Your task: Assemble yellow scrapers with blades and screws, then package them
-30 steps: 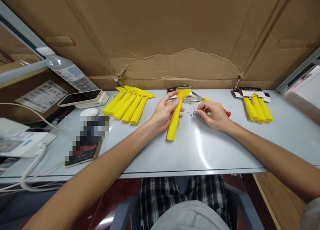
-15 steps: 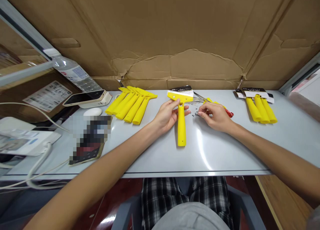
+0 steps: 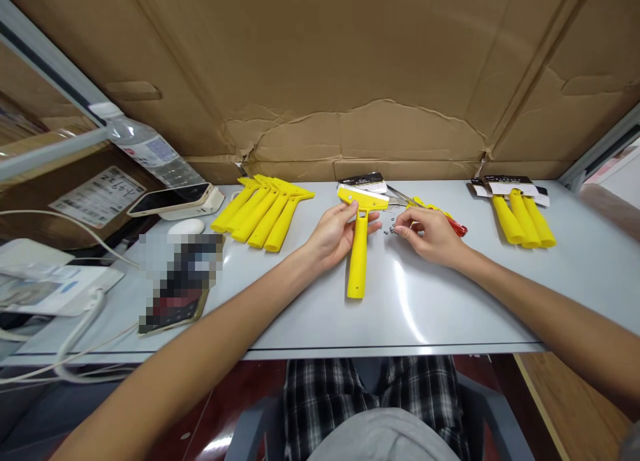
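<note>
A yellow scraper [image 3: 358,254] with a pale strip along its wide head is gripped in my left hand [image 3: 334,237], the thumb on top near the neck. Its handle points toward me. My right hand [image 3: 425,233] is closed in a pinch over several small dark screws [image 3: 390,230] on the table; whatever its fingertips hold is too small to make out. Behind that hand lies a screwdriver [image 3: 457,227] with a red handle, partly covered, along with some yellow pieces. A black-and-white card [image 3: 363,182] lies just beyond the scraper's head.
Several yellow scraper handles [image 3: 260,211] lie in a row at left. At right are 3 yellow scrapers [image 3: 523,217] with black-and-white cards. A phone [image 3: 175,314], a white mouse [image 3: 187,227], a propped phone [image 3: 170,197], a bottle [image 3: 150,147] and cables crowd the left side. Cardboard [image 3: 350,61] walls the back.
The scraper in my left hand has tilted, its handle end swinging left and slightly toward me. My right hand stays pinched over the screws, having shifted only slightly.
</note>
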`<action>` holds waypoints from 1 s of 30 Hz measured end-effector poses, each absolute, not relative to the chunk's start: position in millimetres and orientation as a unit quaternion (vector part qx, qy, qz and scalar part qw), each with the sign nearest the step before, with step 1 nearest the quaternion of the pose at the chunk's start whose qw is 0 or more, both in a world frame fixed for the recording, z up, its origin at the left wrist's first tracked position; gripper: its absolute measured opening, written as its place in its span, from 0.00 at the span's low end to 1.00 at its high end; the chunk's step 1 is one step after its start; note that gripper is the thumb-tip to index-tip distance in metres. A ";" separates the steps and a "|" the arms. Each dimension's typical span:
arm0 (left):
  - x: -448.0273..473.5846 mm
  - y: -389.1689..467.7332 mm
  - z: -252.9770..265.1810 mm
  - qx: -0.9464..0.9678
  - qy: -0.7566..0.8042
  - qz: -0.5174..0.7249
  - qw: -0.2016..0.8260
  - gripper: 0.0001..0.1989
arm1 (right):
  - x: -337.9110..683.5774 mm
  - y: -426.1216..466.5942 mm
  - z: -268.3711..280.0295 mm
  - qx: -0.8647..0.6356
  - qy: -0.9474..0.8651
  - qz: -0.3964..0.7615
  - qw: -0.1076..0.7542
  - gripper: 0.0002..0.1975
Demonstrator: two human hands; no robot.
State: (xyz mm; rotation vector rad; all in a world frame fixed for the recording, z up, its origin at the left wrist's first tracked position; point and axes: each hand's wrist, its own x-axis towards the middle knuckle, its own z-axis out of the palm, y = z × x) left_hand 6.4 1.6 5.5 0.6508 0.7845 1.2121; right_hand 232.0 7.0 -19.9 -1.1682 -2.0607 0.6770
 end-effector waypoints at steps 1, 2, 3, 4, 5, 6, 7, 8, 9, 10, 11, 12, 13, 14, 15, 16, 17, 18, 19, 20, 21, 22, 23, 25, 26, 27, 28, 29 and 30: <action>6.7 1.0 4.7 0.302 0.352 0.540 0.702 0.06 | 231.1 7.1 -19.9 -0.450 -0.771 0.288 0.346 0.26; 6.8 0.5 3.1 0.316 0.352 0.534 0.700 0.05 | 230.2 7.1 -19.8 -0.453 -0.750 0.319 0.362 0.28; 6.9 0.2 0.8 0.333 0.354 0.527 0.697 0.04 | 229.2 7.1 -19.3 -0.454 -0.728 0.350 0.377 0.31; 6.9 -0.2 -2.2 0.352 0.356 0.520 0.692 0.04 | 228.3 6.9 -18.6 -0.457 -0.706 0.378 0.388 0.33; 7.0 -0.6 -5.5 0.371 0.357 0.515 0.686 0.05 | 227.3 6.6 -17.5 -0.460 -0.685 0.401 0.398 0.35; 7.2 -1.2 -9.0 0.389 0.355 0.510 0.680 0.08 | 226.4 6.2 -16.1 -0.465 -0.665 0.421 0.406 0.37; 7.6 -1.9 -12.3 0.405 0.350 0.507 0.675 0.11 | 225.4 5.7 -14.6 -0.471 -0.645 0.437 0.413 0.39; 8.1 -2.9 -15.1 0.418 0.345 0.505 0.671 0.14 | 224.5 5.2 -13.1 -0.477 -0.629 0.449 0.419 0.41; 8.8 -4.1 -17.2 0.429 0.341 0.502 0.669 0.17 | 223.5 4.9 -11.7 -0.481 -0.614 0.458 0.426 0.43; 9.7 -5.5 -18.5 0.439 0.338 0.498 0.667 0.19 | 222.7 4.6 -10.6 -0.482 -0.604 0.466 0.431 0.44; 10.6 -6.9 -19.1 0.447 0.337 0.494 0.665 0.20 | 221.9 4.4 -9.7 -0.481 -0.596 0.473 0.435 0.44; 11.6 -8.3 -19.1 0.454 0.337 0.489 0.664 0.21 | 221.3 4.4 -9.1 -0.480 -0.592 0.480 0.436 0.45; 12.4 -9.6 -18.5 0.458 0.338 0.486 0.663 0.22 | 220.8 4.3 -8.7 -0.478 -0.590 0.485 0.434 0.44; 13.2 -10.7 -17.7 0.462 0.338 0.483 0.662 0.22 | 220.4 4.1 -8.5 -0.477 -0.591 0.489 0.430 0.44; 13.7 -11.5 -16.8 0.465 0.337 0.483 0.661 0.22 | 220.0 3.8 -8.4 -0.477 -0.594 0.489 0.425 0.44; 14.1 -12.2 -15.8 0.466 0.335 0.483 0.661 0.22 | 219.7 3.4 -8.3 -0.478 -0.599 0.486 0.420 0.43; 14.3 -12.7 -15.0 0.468 0.334 0.483 0.660 0.23 | 219.3 2.8 -8.2 -0.478 -0.604 0.483 0.417 0.43; 14.3 -13.0 -14.5 0.470 0.335 0.482 0.660 0.23 | 218.9 2.2 -8.0 -0.478 -0.607 0.481 0.414 0.43; 14.1 -13.1 -14.2 0.473 0.336 0.479 0.658 0.23 | 218.4 1.6 -7.9 -0.478 -0.607 0.482 0.414 0.43; 13.9 -13.1 -14.2 0.477 0.337 0.477 0.656 0.23 | 217.8 0.9 -7.8 -0.477 -0.605 0.485 0.414 0.43; 13.6 -13.0 -14.5 0.482 0.339 0.476 0.653 0.23 | 217.3 0.3 -7.6 -0.477 -0.601 0.489 0.414 0.44; 13.2 -12.7 -15.2 0.486 0.339 0.475 0.651 0.24 | 216.7 -0.2 -7.6 -0.477 -0.598 0.494 0.414 0.44; 12.8 -12.3 -16.0 0.490 0.339 0.474 0.648 0.24 | 216.2 -0.7 -7.4 -0.477 -0.594 0.498 0.413 0.45; 12.2 -11.3 -17.8 0.497 0.334 0.473 0.646 0.26 | 215.3 -1.6 -7.0 -0.479 -0.590 0.501 0.415 0.45; 12.0 -10.8 -18.6 0.500 0.332 0.472 0.646 0.26 | 214.9 -2.0 -6.7 -0.480 -0.588 0.501 0.415 0.45; 11.8 -10.4 -19.2 0.501 0.330 0.472 0.646 0.26 | 214.5 -2.4 -6.2 -0.482 -0.588 0.500 0.415 0.46; 11.8 -10.1 -19.6 0.502 0.329 0.472 0.646 0.26 | 214.0 -2.8 -5.7 -0.483 -0.588 0.499 0.415 0.46; 11.8 -9.9 -19.8 0.501 0.331 0.472 0.646 0.27 | 213.5 -3.1 -5.2 -0.483 -0.588 0.499 0.414 0.46; 11.9 -9.8 -19.9 0.501 0.333 0.472 0.645 0.27 | 213.0 -3.4 -4.7 -0.482 -0.589 0.499 0.413 0.46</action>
